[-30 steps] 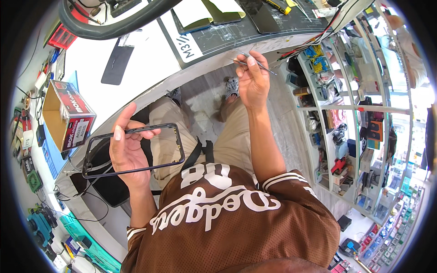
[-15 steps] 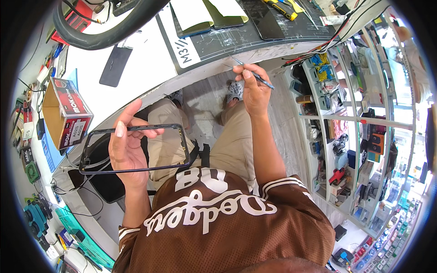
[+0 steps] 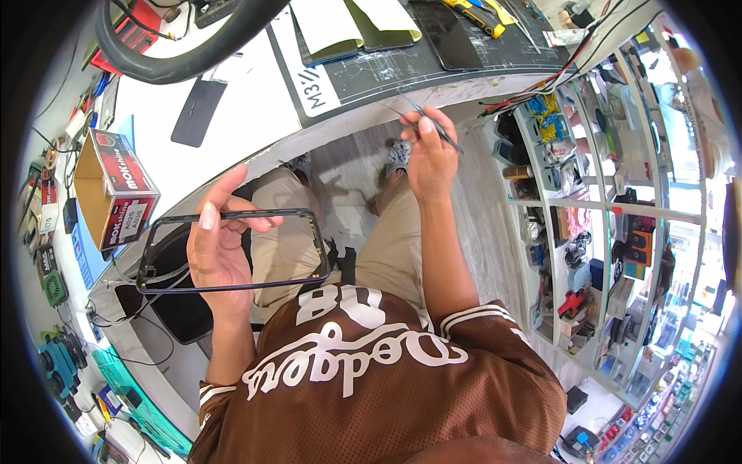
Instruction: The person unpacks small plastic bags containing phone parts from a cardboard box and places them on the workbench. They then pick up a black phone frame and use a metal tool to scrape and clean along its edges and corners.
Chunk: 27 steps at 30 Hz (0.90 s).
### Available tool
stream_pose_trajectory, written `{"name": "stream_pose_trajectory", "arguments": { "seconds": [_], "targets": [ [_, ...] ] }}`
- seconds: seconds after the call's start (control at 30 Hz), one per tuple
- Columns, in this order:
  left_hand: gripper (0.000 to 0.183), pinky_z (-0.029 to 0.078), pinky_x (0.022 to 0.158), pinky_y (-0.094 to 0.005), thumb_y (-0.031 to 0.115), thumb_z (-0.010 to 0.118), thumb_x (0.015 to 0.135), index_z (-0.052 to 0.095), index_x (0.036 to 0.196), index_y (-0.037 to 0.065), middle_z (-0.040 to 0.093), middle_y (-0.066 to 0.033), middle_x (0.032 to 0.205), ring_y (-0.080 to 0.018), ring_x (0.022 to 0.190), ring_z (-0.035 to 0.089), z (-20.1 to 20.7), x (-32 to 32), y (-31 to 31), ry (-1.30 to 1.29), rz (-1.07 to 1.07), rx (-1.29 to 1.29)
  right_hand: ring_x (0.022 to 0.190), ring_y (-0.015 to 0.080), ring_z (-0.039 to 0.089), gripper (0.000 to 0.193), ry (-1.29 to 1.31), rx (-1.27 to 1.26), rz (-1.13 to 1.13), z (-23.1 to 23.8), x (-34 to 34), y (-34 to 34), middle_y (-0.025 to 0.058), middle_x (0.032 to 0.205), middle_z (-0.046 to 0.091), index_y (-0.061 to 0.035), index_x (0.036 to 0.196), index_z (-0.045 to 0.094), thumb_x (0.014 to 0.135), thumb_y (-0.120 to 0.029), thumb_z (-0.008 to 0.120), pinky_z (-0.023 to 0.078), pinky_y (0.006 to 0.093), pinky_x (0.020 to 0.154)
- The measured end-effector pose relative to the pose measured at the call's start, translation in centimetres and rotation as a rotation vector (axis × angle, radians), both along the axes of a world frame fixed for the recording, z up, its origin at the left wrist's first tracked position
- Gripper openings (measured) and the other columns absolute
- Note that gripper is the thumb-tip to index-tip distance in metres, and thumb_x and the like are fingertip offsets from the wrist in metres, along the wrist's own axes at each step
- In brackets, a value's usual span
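A thin black phone frame (image 3: 232, 289), an empty rounded rectangle, is held over my lap. My left hand (image 3: 220, 251) grips its far edge, the thumb on top and fingers passing behind and through the opening. Small gold-coloured spots show along the frame's right side. Over on the right, near the bench edge, my right hand (image 3: 430, 158) pinches a pair of dark tweezers (image 3: 448, 139) whose two points face up and left, apart from each other. The tweezers touch nothing. A dark phone-sized panel (image 3: 199, 114) lies on the white bench top beyond the left hand.
On the bench (image 3: 255, 104) stand an open red-and-black cardboard box (image 3: 131, 170) and a black printed mat (image 3: 371, 77). A dark phone screen (image 3: 448, 39) and a yellow-handled tool (image 3: 481, 19) lie on the mat. A thick black tube (image 3: 174, 68) arches overhead; stocked shelves (image 3: 610, 209) line the right.
The phone frame and my left hand have shifted slightly to the right. My right hand has moved a little left and down, still holding the tweezers.
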<state>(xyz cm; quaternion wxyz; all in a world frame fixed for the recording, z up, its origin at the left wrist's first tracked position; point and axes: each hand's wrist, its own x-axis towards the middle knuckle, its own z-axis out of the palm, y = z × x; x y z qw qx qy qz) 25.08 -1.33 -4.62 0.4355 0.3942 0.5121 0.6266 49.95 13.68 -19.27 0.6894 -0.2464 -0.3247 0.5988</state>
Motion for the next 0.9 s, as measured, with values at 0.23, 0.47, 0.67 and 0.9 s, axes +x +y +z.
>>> {"name": "stream_pose_trajectory", "arguments": {
  "seconds": [0.23,0.47,0.67,0.9],
  "targets": [
    [0.059,0.059,0.086,-0.0384,0.034,0.036,0.110,0.054,0.137,-0.015,0.063,-0.0101,0.086,-0.0204,0.084,0.070,0.1,-0.8,0.0,-0.056,0.056,0.009,0.095,0.0185,0.068,0.017,-0.464,0.236,-0.233,2.7,0.7,-2.5,0.0139,0.113,0.071,-0.0002,0.114,0.072,0.098,-0.002,0.064,0.054,0.0309,0.081],
    [0.059,0.059,0.085,-0.0377,0.034,0.035,0.110,0.054,0.137,-0.015,0.063,-0.0096,0.083,-0.0199,0.082,0.069,0.0,-1.7,-0.8,-0.084,0.020,0.070,0.096,0.0267,0.061,0.040,-1.423,0.657,-0.535,7.2,1.7,-2.1,0.0098,0.108,0.066,-0.0145,0.113,0.077,0.080,0.007,0.069,0.050,0.0349,0.082],
    [0.057,0.059,0.084,-0.0381,0.032,0.034,0.110,0.053,0.139,-0.014,0.063,-0.0097,0.083,-0.0191,0.081,0.068,-0.4,-2.1,-1.5,-0.102,-0.004,0.041,0.096,0.0292,0.058,0.046,-1.666,0.692,-0.499,6.7,1.2,-1.0,0.0075,0.112,0.064,-0.0162,0.115,0.076,0.076,0.006,0.068,0.049,0.0398,0.085],
    [0.056,0.059,0.085,-0.0396,0.032,0.034,0.110,0.056,0.136,-0.012,0.064,-0.0100,0.086,-0.0201,0.082,0.068,-1.2,-2.8,-2.1,-0.153,-0.040,0.087,0.097,0.0317,0.057,0.046,-1.726,0.594,-0.606,7.2,0.3,-3.2,0.0083,0.114,0.063,-0.0159,0.119,0.073,0.078,0.004,0.068,0.047,0.0435,0.089]
  ]
}}
